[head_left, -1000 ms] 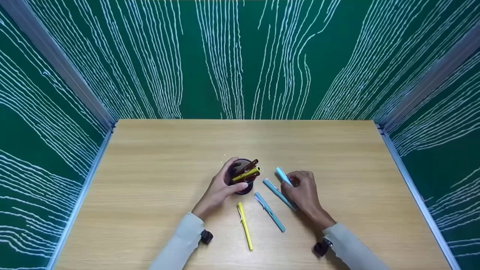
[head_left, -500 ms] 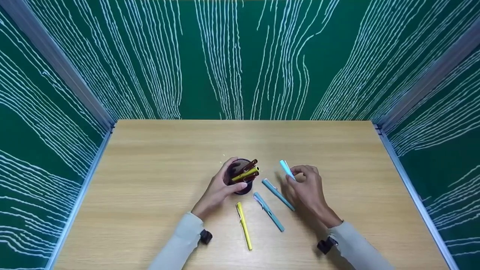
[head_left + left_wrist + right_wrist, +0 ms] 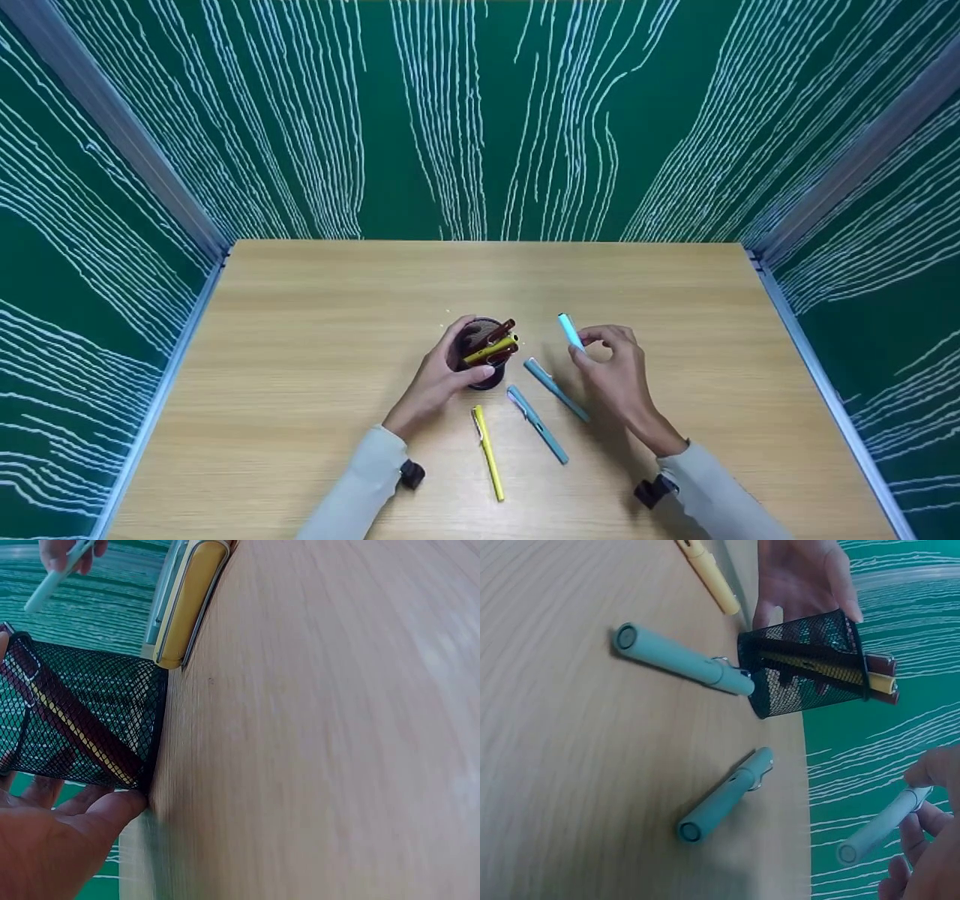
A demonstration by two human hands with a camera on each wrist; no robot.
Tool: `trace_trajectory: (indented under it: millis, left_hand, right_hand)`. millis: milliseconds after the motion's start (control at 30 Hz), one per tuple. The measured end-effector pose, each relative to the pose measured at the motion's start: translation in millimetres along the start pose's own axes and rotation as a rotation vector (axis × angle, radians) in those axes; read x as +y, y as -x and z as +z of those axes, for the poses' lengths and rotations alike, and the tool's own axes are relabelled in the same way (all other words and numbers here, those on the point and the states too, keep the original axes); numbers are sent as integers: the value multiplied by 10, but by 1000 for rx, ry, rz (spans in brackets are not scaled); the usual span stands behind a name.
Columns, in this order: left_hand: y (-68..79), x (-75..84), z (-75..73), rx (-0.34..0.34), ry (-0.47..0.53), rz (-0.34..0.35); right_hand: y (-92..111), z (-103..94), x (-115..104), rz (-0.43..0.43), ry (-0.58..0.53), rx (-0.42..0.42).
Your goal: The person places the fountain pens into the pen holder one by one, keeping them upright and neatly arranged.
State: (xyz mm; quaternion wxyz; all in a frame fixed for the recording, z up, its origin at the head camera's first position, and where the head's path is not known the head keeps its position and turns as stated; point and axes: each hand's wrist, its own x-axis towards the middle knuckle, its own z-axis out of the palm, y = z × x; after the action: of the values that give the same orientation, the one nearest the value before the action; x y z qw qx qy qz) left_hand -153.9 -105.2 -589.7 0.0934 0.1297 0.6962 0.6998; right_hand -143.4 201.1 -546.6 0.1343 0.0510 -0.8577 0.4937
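Observation:
A black mesh pen cup (image 3: pixel 90 690) stands on the table, with my left hand (image 3: pixel 439 379) curled round its side. Inside it lean two dark brown pens (image 3: pixel 504 328) and a yellow pen (image 3: pixel 491 349). To the right of the cup, my right hand (image 3: pixel 616 367) pinches a light blue pen (image 3: pixel 569 330) between thumb and fingers, raised off the table. In the right wrist view this held pen (image 3: pixel 885 826) tilts, one end free. Two more blue pens (image 3: pixel 555 388) (image 3: pixel 538 425) lie between the hands, and a yellow pen (image 3: pixel 488 454) lies in front of the cup.
The wooden table (image 3: pixel 337 300) runs back to a green wall (image 3: pixel 510 120) with white wavy lines. Similar side panels with metal frame bars (image 3: pixel 169 360) border it left and right. Tiny pale specks lie near the cup.
My right hand has lifted the light blue pen off the table and moved slightly right and away from the body. The left hand and the cup have stayed in place.

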Motion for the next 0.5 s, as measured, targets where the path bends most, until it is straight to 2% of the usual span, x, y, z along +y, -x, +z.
trace_trajectory:
  millis: [500]
  left_hand:
    - [0, -15, -5, -1, -18, 5]
  right_hand:
    - [1, -15, -128, -31, -36, 3]
